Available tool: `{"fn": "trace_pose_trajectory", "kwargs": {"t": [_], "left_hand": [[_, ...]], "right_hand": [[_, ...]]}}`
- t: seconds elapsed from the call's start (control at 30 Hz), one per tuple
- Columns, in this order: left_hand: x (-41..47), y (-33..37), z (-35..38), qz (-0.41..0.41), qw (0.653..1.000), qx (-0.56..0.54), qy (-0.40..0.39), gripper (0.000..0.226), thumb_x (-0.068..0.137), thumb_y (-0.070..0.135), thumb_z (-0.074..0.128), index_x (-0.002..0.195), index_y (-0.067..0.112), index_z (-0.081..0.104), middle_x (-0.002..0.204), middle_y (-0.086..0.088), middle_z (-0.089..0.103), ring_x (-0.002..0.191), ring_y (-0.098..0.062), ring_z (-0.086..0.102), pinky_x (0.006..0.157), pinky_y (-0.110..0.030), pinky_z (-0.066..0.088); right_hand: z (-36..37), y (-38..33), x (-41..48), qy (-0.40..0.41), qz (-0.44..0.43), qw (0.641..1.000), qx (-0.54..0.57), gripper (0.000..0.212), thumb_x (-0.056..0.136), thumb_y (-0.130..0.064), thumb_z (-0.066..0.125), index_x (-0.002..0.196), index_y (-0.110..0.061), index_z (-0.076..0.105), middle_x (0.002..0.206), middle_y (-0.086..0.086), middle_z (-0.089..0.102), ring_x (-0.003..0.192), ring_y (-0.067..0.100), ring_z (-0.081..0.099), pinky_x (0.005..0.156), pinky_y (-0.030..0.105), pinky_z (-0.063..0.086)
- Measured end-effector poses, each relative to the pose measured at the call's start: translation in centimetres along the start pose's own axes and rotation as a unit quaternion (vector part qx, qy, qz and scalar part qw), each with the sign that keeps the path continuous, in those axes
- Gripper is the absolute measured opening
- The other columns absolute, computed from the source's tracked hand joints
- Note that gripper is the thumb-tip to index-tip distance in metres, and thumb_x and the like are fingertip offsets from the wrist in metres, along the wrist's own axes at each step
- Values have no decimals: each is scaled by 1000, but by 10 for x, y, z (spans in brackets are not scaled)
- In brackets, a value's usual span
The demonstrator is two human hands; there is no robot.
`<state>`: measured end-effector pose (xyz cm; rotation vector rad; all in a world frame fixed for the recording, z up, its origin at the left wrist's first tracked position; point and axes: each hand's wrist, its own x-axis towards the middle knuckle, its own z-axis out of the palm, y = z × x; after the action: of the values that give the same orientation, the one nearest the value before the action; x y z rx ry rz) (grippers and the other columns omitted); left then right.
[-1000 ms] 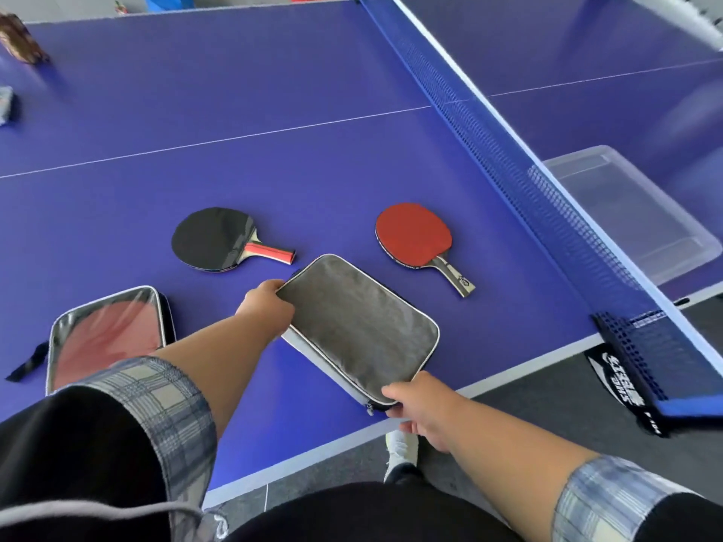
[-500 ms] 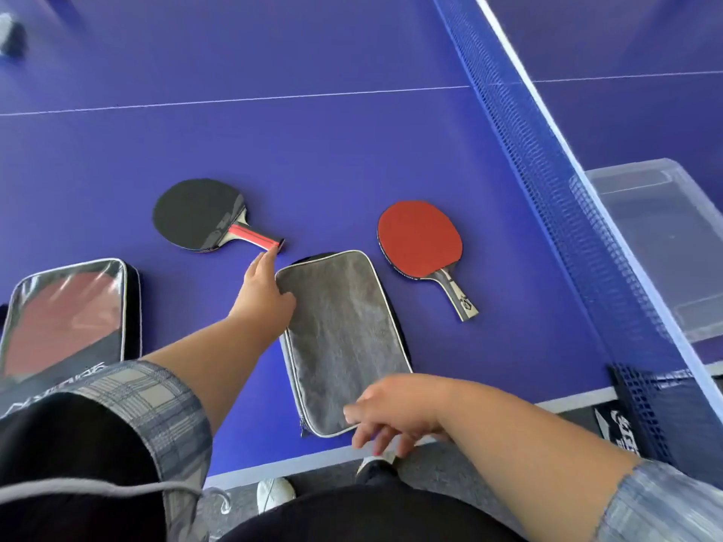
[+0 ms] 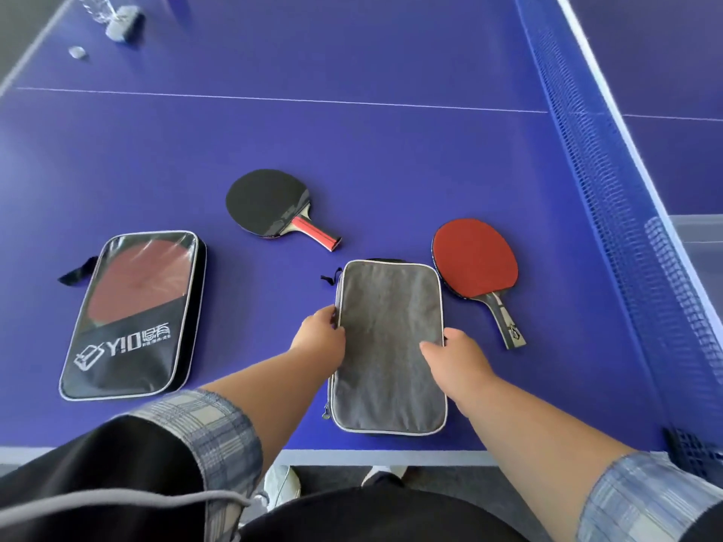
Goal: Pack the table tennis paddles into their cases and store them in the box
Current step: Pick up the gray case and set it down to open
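Note:
A grey paddle case (image 3: pixel 389 338) lies flat near the table's front edge. My left hand (image 3: pixel 319 336) grips its left edge and my right hand (image 3: pixel 455 356) grips its right edge, thumb on top. A red-faced paddle (image 3: pixel 475 262) lies just right of the case, handle pointing toward me. Behind the case, a black-faced paddle (image 3: pixel 268 201) with a red handle lies to the left. At far left is a black case with a clear window (image 3: pixel 137 312), with a red paddle visible inside it.
The blue net (image 3: pixel 610 181) runs along the right side. Behind it at the right edge sits a clear plastic box (image 3: pixel 700 244). A small grey object (image 3: pixel 121 25) and a round cap (image 3: pixel 77 52) lie at the far left corner. The table's front edge (image 3: pixel 352 457) is just below the case.
The grey case has been set straight on the table. My right hand moved from below the case's near end up to its right edge. My left hand shifted down to its left edge.

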<state>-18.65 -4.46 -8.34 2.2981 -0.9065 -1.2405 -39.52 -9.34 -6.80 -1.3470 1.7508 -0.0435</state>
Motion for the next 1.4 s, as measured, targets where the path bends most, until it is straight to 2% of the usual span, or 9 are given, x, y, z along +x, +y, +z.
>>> {"fn": "trace_pose_trajectory", "kwargs": {"t": [0.17, 0.27, 0.43, 0.57, 0.73, 0.87, 1.03, 1.2, 1.4], "left_hand": [[-4, 4, -11, -5, 998, 11, -57, 32, 95, 21, 48, 127, 16, 51, 112, -3, 59, 91, -27, 63, 71, -34, 50], [-13, 3, -20, -23, 996, 23, -78, 41, 96, 31, 51, 131, 12, 43, 120, -9, 55, 96, -27, 57, 75, -35, 44], [-24, 3, -43, 6, 993, 19, -116, 53, 100, 43, 45, 146, 18, 38, 137, -7, 51, 118, -29, 52, 92, -37, 41], [-43, 4, -73, 21, 989, -106, -103, 70, 91, 66, 40, 151, 32, 32, 151, 4, 40, 130, -28, 48, 111, -46, 36], [-70, -20, -115, 41, 956, -264, -121, 90, 64, 79, 59, 145, 43, 41, 131, 14, 58, 115, -14, 62, 99, -44, 52], [-79, -51, -144, 74, 983, -159, -46, 49, 75, 44, 62, 124, 42, 58, 106, 14, 72, 98, -10, 69, 90, -38, 55], [-61, -95, -163, 41, 998, -48, 28, 66, 79, 2, 46, 139, 31, 43, 117, -1, 67, 97, -24, 66, 87, -44, 55], [-42, -127, -150, 8, 994, 109, 17, 92, 86, 10, 56, 157, 35, 3, 151, -9, 29, 115, -30, 52, 102, -42, 42], [-35, -140, -129, 22, 930, 365, -34, 79, 88, 45, 57, 155, 35, 18, 164, -5, -4, 143, -33, 20, 109, -41, 36]], "right_hand": [[0, -12, -16, 71, -27, 997, -7, 16, 86, -27, 53, 72, -19, 57, 74, 1, 60, 55, 19, 51, 45, 27, 31], [2, -31, -33, 86, -46, 993, 71, 16, 87, -33, 54, 86, -20, 65, 72, -6, 63, 58, 7, 57, 48, 26, 43], [20, -65, -72, 39, -73, 983, 162, 29, 86, -45, 55, 108, -31, 68, 98, -10, 73, 93, 16, 69, 87, 43, 57], [43, -88, -100, -44, -94, 960, 260, 32, 82, -58, 50, 102, -43, 71, 102, -22, 74, 106, 6, 67, 93, 33, 52], [87, -119, -122, -147, -157, 933, 287, 41, 93, -35, 40, 115, -53, 68, 112, -22, 73, 109, 0, 66, 96, 30, 50], [134, -130, -124, -135, -221, 960, 103, 50, 95, -18, 45, 142, -31, 55, 153, 0, 46, 142, 15, 41, 120, 38, 32], [169, -120, -110, -135, -147, 967, -156, 66, 93, -39, 50, 156, -38, 28, 168, 7, 8, 153, 31, 11, 121, 47, 24], [182, -94, -98, -144, -102, 964, -199, 70, 93, -36, 48, 158, -37, 22, 169, 1, 2, 153, 28, 4, 118, 46, 31], [176, -79, -96, -136, -119, 956, -230, 70, 92, -33, 48, 158, -30, 24, 169, -2, 1, 154, 23, 1, 117, 44, 31]]}}
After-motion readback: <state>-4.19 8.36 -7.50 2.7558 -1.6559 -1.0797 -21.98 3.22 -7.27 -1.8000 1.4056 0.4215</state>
